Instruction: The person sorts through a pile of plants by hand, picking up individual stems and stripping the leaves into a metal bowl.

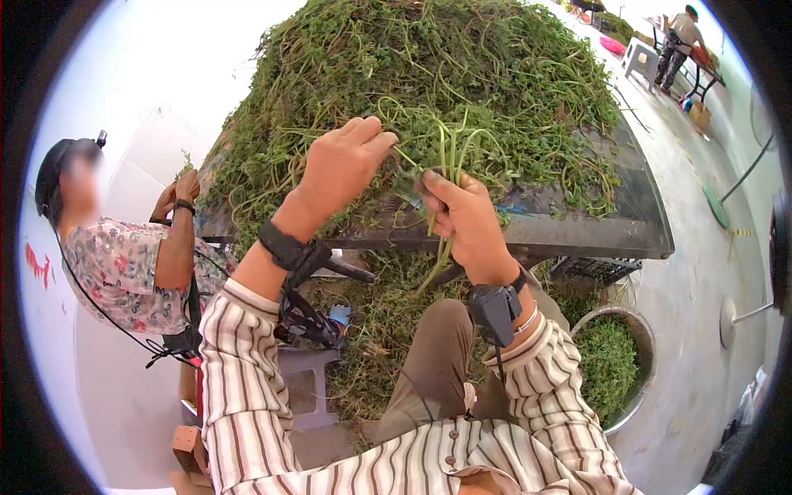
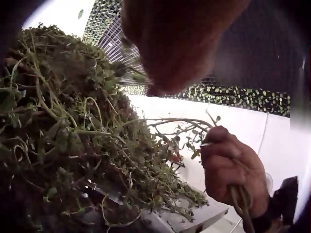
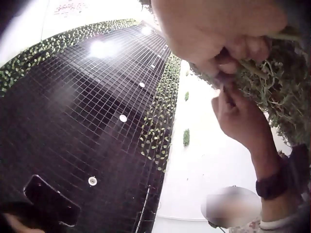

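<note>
Stems [image 1: 443, 153], pale green, smooth and slender, form a loose bunch at centre of the head view, gripped between thumb and fingers of the right hand [image 1: 470, 216]. Left hand [image 1: 345, 165], just left, pinches a thin shoot [image 1: 405, 156]. Leafy greens [image 1: 429, 66] heaped in a tangle on the counter [image 1: 652, 235], upper centre. Right wrist view adds a dark ceiling grid [image 3: 112, 126], outside the head view. Left wrist view: left hand blocks top centre. Tub [image 1: 648, 346] of greens, lower right; second person [image 1: 124, 272], far left.
</note>
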The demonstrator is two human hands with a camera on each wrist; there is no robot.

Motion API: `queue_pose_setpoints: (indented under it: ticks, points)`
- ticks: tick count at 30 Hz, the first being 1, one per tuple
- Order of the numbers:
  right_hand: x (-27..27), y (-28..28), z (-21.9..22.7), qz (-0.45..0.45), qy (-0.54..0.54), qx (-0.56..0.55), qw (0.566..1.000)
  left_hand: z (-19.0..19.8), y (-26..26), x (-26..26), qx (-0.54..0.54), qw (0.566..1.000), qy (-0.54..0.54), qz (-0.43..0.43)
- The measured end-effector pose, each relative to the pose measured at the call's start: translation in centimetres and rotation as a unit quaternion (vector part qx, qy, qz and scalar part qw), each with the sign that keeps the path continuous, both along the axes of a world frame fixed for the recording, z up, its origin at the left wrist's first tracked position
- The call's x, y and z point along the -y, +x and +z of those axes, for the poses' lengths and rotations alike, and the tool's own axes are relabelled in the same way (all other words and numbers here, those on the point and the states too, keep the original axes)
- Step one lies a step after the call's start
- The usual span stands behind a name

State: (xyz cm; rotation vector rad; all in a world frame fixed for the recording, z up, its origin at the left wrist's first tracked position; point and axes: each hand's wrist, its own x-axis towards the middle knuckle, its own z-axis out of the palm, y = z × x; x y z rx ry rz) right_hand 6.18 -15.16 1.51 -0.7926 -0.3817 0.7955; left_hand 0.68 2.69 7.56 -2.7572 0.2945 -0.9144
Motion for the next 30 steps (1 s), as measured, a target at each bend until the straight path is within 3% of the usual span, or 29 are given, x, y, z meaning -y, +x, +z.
queue_pose_setpoints:
  ticks: [2, 4, 6, 7, 9, 10, 12, 13, 15, 16, 18, 21, 22, 25, 26, 28, 30]
  points:
    - [0.5, -0.2, 0.5, 0.010, 0.015, -0.023, 1.000, 0.0, 0.2, -2.4, 0.055, 0.996, 0.045, 0.044]
    - [2.4, 0.3, 0.8, -0.008, 0.025, -0.021, 0.999, 0.9, -1.2, -8.8, 0.057, 0.981, -0.081, 0.167]
    - [3.6, 1.8, 0.8, -0.047, 0.043, -0.020, 0.998, 1.8, -3.3, -10.5, 0.101, 0.951, -0.163, 0.242]
    - [3.9, 2.3, 0.6, -0.036, 0.067, -0.016, 0.997, 1.3, -3.4, -10.0, 0.089, 0.953, -0.164, 0.239]
    - [4.1, 2.8, 0.5, -0.004, 0.100, -0.014, 0.995, 0.8, -3.8, -9.5, 0.121, 0.966, -0.193, 0.118]
    - [3.9, 2.7, 0.6, 0.002, 0.098, -0.008, 0.995, 0.8, -3.6, -8.6, 0.128, 0.965, -0.196, 0.122]
    - [3.5, 2.4, 0.6, 0.026, 0.136, -0.021, 0.990, 0.6, -2.3, -5.7, 0.040, 0.887, -0.440, 0.132]
    - [3.3, 2.4, 0.5, 0.026, 0.134, -0.020, 0.990, 0.5, -2.0, -4.6, 0.040, 0.886, -0.442, 0.132]
    - [3.0, 2.2, 0.3, 0.032, 0.134, -0.019, 0.990, 0.6, -1.2, -2.3, -0.068, 0.795, -0.602, 0.038]
    - [2.9, 2.1, 0.2, 0.029, 0.133, -0.018, 0.990, 0.8, -1.0, -0.9, -0.070, 0.795, -0.602, 0.036]
    - [2.6, 2.0, 0.2, 0.022, 0.119, -0.017, 0.992, 1.3, -1.0, 1.9, -0.166, 0.729, -0.664, -0.003]
    - [2.3, 1.8, 0.3, 0.034, 0.102, -0.007, 0.994, 0.8, -1.0, 5.0, -0.245, 0.711, -0.657, -0.052]
    - [2.2, 1.6, 0.3, 0.032, 0.091, -0.001, 0.995, 0.6, -0.6, 5.5, -0.243, 0.711, -0.658, -0.051]
    - [2.1, 1.2, 0.4, 0.032, 0.066, 0.020, 0.997, 0.3, -0.2, 6.6, -0.163, 0.799, -0.569, -0.100]
    - [2.1, 1.2, 0.5, 0.037, 0.062, 0.030, 0.997, 0.2, -0.3, 6.6, -0.166, 0.799, -0.569, -0.101]
    - [1.9, 1.2, 0.4, 0.039, 0.073, 0.029, 0.996, 0.3, -0.3, 6.1, -0.066, 0.895, -0.434, -0.086]
    - [1.9, 0.8, 0.8, 0.053, 0.033, 0.029, 0.998, 0.8, -0.9, 6.2, -0.072, 0.893, -0.439, -0.066]
